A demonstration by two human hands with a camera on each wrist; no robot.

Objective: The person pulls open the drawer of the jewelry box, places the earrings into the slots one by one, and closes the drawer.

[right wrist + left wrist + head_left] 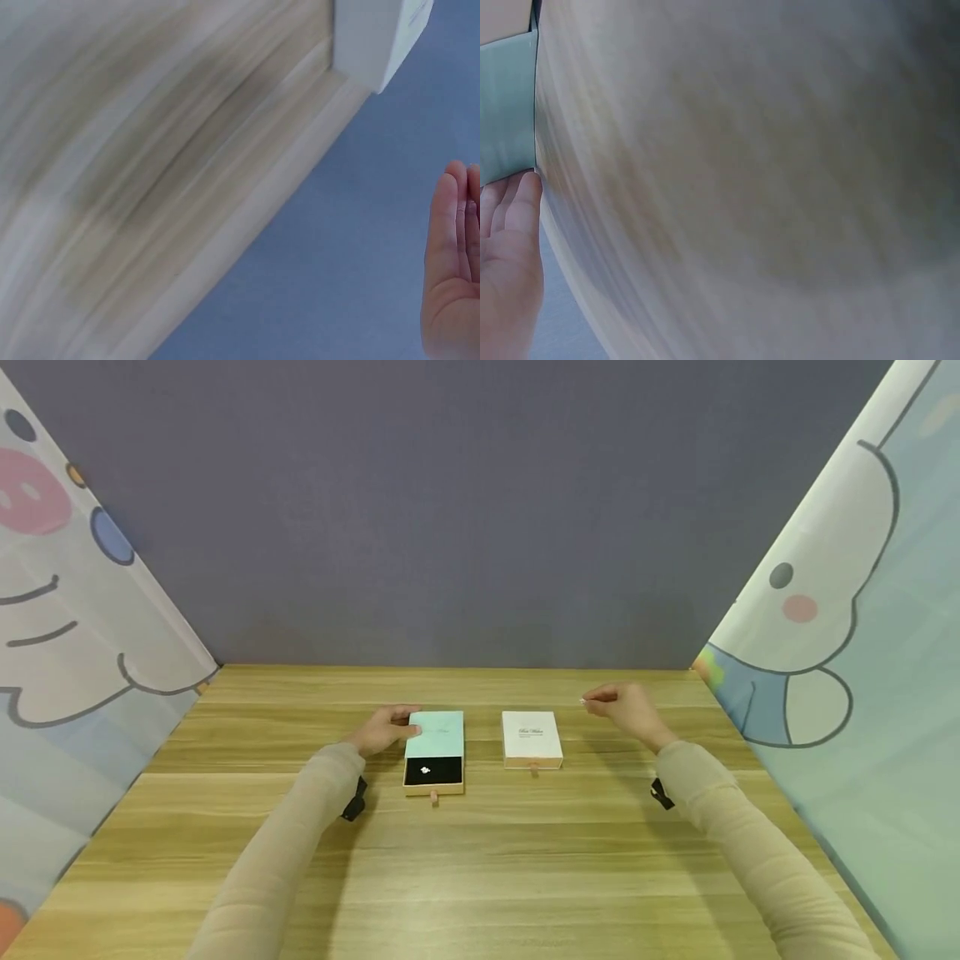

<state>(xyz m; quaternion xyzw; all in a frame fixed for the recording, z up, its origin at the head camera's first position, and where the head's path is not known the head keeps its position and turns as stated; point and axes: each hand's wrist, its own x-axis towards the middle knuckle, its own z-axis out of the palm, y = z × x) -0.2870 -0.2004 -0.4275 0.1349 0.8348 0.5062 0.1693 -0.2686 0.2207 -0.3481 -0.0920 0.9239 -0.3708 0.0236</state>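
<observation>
My left hand [382,729] grips a mint-green drawer box [438,735] at its left side and far edge, thumb on top. The box's drawer [434,790] is pulled out toward me, showing a black lining. On that lining lies a small shiny white piece [425,770], too small to identify. In the left wrist view, fingertips [529,187] meet the mint sleeve [506,105]. Off to the right, above the table, my right hand [628,708] pinches a tiny white piece [582,701] between thumb and fingertips. That piece is hidden in the right wrist view.
Between the hands, a white drawer box [531,737] with dark lettering stands closed on the wooden table [480,868]. A grey panel [465,527] rises behind the table. Cartoon-printed sheets [885,693] flank both sides.
</observation>
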